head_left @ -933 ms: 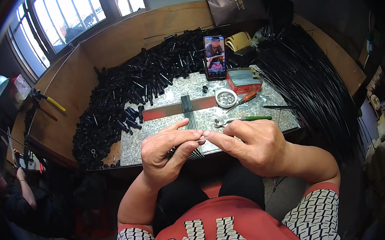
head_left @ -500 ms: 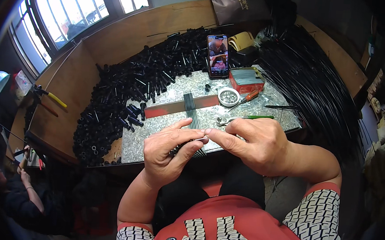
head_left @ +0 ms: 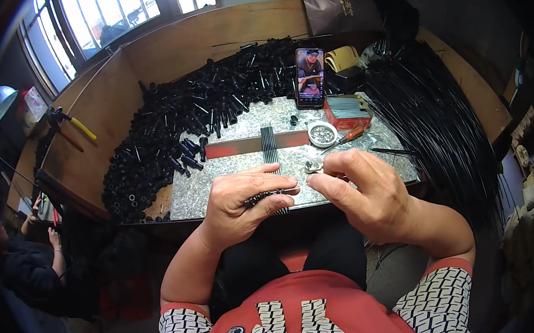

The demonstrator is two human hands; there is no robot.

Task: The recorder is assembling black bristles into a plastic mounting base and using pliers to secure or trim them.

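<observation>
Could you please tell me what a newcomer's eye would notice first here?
Probably the heap of black tubular parts behind and left of the speckled tabletop, and the sheaf of long black strands at its right. A lit phone stands between them. In front, the left hand holds a dark bundle.

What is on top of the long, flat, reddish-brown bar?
A row of thin black rods lies across the bar, side by side. The strip of bar beneath them is mostly covered, and the left hand hides part of their nearer length.
</observation>
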